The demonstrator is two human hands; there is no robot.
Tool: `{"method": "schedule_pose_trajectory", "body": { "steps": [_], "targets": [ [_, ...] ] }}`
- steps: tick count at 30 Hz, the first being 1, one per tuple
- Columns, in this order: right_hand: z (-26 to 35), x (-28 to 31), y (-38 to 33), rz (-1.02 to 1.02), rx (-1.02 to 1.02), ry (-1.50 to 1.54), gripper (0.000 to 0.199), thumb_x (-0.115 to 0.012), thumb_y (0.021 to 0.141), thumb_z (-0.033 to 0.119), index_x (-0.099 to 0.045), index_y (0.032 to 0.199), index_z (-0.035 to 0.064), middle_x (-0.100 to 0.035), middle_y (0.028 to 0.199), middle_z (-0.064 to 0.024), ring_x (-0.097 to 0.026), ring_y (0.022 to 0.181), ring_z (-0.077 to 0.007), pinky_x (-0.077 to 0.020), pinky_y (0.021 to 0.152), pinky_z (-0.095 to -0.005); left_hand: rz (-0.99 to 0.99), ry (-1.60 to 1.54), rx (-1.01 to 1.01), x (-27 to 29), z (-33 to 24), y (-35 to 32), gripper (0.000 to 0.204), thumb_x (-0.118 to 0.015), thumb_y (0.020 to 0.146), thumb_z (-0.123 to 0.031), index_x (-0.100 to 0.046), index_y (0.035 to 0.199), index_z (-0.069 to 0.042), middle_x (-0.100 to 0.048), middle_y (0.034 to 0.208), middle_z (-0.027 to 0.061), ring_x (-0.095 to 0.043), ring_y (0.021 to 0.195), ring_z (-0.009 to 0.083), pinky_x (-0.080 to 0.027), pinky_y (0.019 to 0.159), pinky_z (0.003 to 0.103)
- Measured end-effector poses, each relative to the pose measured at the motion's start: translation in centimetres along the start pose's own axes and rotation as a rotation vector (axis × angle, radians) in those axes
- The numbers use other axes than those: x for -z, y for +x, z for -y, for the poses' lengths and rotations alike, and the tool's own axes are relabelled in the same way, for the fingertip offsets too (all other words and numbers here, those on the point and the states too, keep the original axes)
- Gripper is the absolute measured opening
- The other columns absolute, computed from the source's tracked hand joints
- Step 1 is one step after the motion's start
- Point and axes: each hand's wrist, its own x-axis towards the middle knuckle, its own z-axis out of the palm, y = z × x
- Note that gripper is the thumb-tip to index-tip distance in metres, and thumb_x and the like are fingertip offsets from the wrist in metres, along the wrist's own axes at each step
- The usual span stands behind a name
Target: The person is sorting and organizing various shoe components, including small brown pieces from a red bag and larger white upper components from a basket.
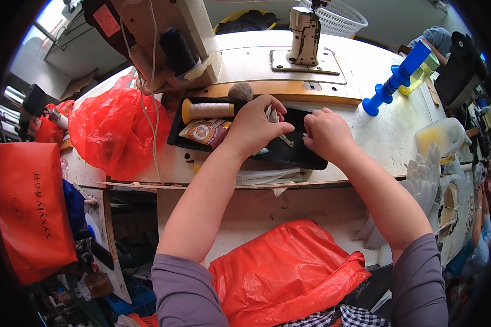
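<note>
Both my hands are over a black tray [305,158] on the white sewing table. My left hand [256,126] is curled around several small greyish metal pieces [273,114], whose kind I cannot make out. My right hand [328,133] is closed at the tray's right end, its fingertips low against the inside; whatever they pinch is hidden. Between the hands a thin metal piece [286,140] lies in the tray. At the tray's left end are a spool of pale pink thread [210,110] with yellow ends and a brown-and-white packet [204,132].
Behind the tray stands a sewing machine post [304,35]; the machine's body [202,27] rises at left with a black thread cone [177,52]. A blue stand [390,84] is at right. Red plastic bags lie at left [117,128] and on my lap [289,267].
</note>
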Motion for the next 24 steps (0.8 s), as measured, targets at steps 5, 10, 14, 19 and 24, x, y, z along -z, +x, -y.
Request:
{"method": "schedule_pose_trajectory", "body": {
  "steps": [5,10,14,19,24],
  "targets": [
    [-1.0,-0.7,0.5,-0.041,-0.138,1.274,0.010,-0.066,0.085,0.010,-0.063,0.086,0.0004,-0.067,0.084,-0.0042,-0.062,0.073,-0.0089,-0.0490,0.064,-0.0232,0.025,0.111,-0.005,-0.2,-0.1,-0.2,0.036,-0.081,0.064,-0.022,-0.062,0.087,-0.003,-0.061,0.083,0.0098,-0.060,0.073,0.0201,-0.048,0.069,0.031],
    [-1.2,-1.0,0.7,-0.040,0.020,0.549,0.010,-0.060,0.085,0.011,-0.066,0.088,0.0033,-0.066,0.082,-0.0036,-0.062,0.080,-0.0144,-0.0490,0.068,-0.0283,-0.036,0.175,-0.014,0.1,0.1,-0.4,0.031,-0.080,0.068,-0.024,-0.060,0.078,-0.004,-0.060,0.076,0.0044,-0.055,0.071,0.0133,-0.046,0.067,0.028],
    [0.6,-1.5,1.3,0.212,0.160,-0.515,0.012,-0.058,0.080,0.016,-0.070,0.084,0.0127,-0.064,0.082,-0.0011,-0.059,0.087,-0.0183,-0.0456,0.070,-0.0303,-0.181,0.280,-0.055,0.3,0.0,0.1,0.032,-0.077,0.071,-0.026,-0.055,0.075,-0.003,-0.059,0.077,0.0086,-0.055,0.070,0.0182,-0.046,0.066,0.031],
    [0.3,-2.4,2.2,0.192,0.079,-0.485,0.010,-0.060,0.079,0.017,-0.070,0.082,0.0154,-0.064,0.082,0.0008,-0.058,0.086,-0.0165,-0.0432,0.069,-0.0276,-0.240,0.209,0.012,0.5,-0.6,0.3,0.031,-0.076,0.071,-0.023,-0.053,0.075,-0.002,-0.058,0.079,0.0122,-0.057,0.073,0.0234,-0.046,0.067,0.033],
    [0.4,3.8,-3.7,-0.343,0.014,0.332,0.009,-0.061,0.075,0.007,-0.062,0.083,0.0031,-0.063,0.082,-0.0057,-0.062,0.077,-0.0193,-0.0496,0.066,-0.0320,-0.503,0.223,-0.167,0.6,-0.1,0.8,0.031,-0.076,0.072,-0.023,-0.053,0.077,-0.003,-0.055,0.078,0.0084,-0.054,0.069,0.0215,-0.045,0.066,0.032]
  ]
}}
